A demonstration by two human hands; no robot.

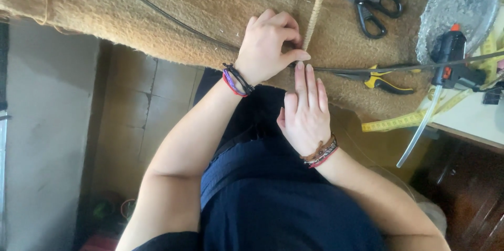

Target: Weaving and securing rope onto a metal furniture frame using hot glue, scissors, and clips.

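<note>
A tan twisted cord [316, 9] runs down across a fuzzy brown cloth [199, 4] to a thin dark wire [367, 67] that crosses it. My left hand [268, 46] has its fingers curled and pinches the cord's lower end just where it meets the wire. My right hand [305, 112] lies flat below it, fingers straight and together, with the fingertips touching the wire beside the left thumb. Both wrists wear cord bracelets.
Black-handled scissors [374, 8] lie at the top right. Yellow-and-black pliers [386, 84] rest under the wire. A black glue gun [450, 59], a crinkled foil plate [464, 1] and a yellow tape measure [399, 122] are at the right. A second dark wire [168, 17] curves at the left.
</note>
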